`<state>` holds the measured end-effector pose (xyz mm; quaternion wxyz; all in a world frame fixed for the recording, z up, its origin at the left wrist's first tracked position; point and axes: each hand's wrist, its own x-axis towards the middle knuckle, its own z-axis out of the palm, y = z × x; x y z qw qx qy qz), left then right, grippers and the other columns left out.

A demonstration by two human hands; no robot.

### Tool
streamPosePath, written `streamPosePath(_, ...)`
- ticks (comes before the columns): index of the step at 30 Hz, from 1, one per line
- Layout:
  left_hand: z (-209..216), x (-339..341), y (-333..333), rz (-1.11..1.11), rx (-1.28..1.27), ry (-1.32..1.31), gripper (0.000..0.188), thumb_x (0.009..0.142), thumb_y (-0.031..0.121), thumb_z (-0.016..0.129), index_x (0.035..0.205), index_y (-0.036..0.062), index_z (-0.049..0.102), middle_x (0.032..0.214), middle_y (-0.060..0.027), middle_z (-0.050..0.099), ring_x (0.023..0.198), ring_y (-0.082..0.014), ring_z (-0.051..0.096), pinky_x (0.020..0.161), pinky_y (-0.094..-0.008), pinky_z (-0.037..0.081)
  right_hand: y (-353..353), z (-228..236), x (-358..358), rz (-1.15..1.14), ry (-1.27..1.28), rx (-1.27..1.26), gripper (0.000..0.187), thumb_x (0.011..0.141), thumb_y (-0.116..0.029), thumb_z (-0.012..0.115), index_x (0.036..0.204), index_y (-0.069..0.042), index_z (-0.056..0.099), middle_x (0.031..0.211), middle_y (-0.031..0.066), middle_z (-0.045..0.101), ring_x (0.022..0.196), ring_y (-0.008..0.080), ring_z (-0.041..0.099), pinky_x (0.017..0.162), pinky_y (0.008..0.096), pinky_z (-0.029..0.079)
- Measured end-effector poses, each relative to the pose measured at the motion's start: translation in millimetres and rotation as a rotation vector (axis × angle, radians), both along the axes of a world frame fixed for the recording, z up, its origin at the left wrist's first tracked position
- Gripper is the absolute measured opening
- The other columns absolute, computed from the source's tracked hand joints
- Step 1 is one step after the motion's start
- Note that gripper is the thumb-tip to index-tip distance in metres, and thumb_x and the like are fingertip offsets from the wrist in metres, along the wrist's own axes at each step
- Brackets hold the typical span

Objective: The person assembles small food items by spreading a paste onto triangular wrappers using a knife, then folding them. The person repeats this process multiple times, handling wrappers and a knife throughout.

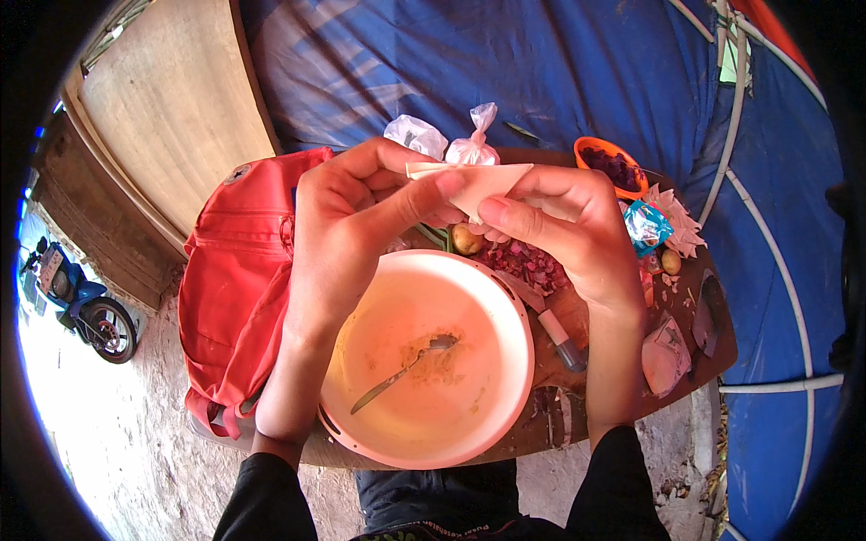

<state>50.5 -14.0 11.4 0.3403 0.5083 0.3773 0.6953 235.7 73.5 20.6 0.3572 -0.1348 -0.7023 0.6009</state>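
A thin, pale sheet folded to a point (492, 185), resembling a pastry wrapper, is raised above the table. My left hand (361, 203) pinches one side, thumb on top. Its other side is between the thumb and fingers of my right hand (564, 221). Whether anything lies inside the fold is hidden. Below my hands stands a large white basin (519, 361) with a metal spoon (397, 377) and smears of yellowish residue in it. Behind the basin are chopped purple-red pieces (523, 261) and a small potato-like vegetable (466, 239).
A knife (557, 334) lies right of the basin. On the far right are an orange bowl (586, 144) of dark purple pieces and a blue packet (646, 225). Tied plastic bags (474, 140) sit at the back. A red backpack (234, 279) flanks my left arm.
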Motion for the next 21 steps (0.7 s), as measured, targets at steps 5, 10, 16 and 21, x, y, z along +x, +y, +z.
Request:
streamPosePath(5,-3.6,-1.4,1.9,0.067,0.053,0.073,0.010,0.094,0.006,0.068,0.095,-0.0033,0.070,0.085,-0.0110,0.074,0.075,-0.0134,0.071,0.069,-0.0230,0.054,-0.5,-5.7,-8.0,0.000,0.070,0.004,0.014,0.089,-0.008,0.075,0.096,0.004,0.073,0.091,0.0080,0.074,0.085,0.0095,0.068,0.076,0.0238,0.054)
streamPosePath(10,-2.9,4.1,0.9,0.184,0.005,0.045,0.027,0.101,0.019,0.059,0.104,-0.0047,0.070,0.083,-0.0110,0.073,0.072,-0.0146,0.069,0.070,-0.0259,0.054,5.1,-1.8,4.3,-0.024,0.105,0.043,0.014,0.088,-0.008,0.076,0.094,0.003,0.073,0.086,0.0068,0.074,0.079,0.0091,0.067,0.071,0.0246,0.054)
streamPosePath(16,-3.1,-0.7,1.8,0.298,0.061,0.165,0.021,0.099,0.020,0.064,0.097,-0.0006,0.069,0.076,-0.0067,0.068,0.069,-0.0112,0.064,0.069,-0.0260,0.053,46.9,26.9,108.5,-0.612,0.196,0.376,0.024,0.093,-0.019,0.069,0.101,0.004,0.070,0.098,0.0164,0.074,0.082,0.0152,0.069,0.076,0.0297,0.055)
streamPosePath(21,-7.9,-8.2,0.4,0.260,0.071,0.206,0.015,0.097,0.015,0.066,0.091,0.0012,0.067,0.072,-0.0046,0.065,0.064,-0.0075,0.057,0.065,-0.0221,0.045,130.0,28.1,227.5,-0.930,0.218,0.165,0.030,0.091,-0.022,0.071,0.112,-0.001,0.068,0.110,0.0150,0.072,0.094,0.0164,0.067,0.082,0.0311,0.053)
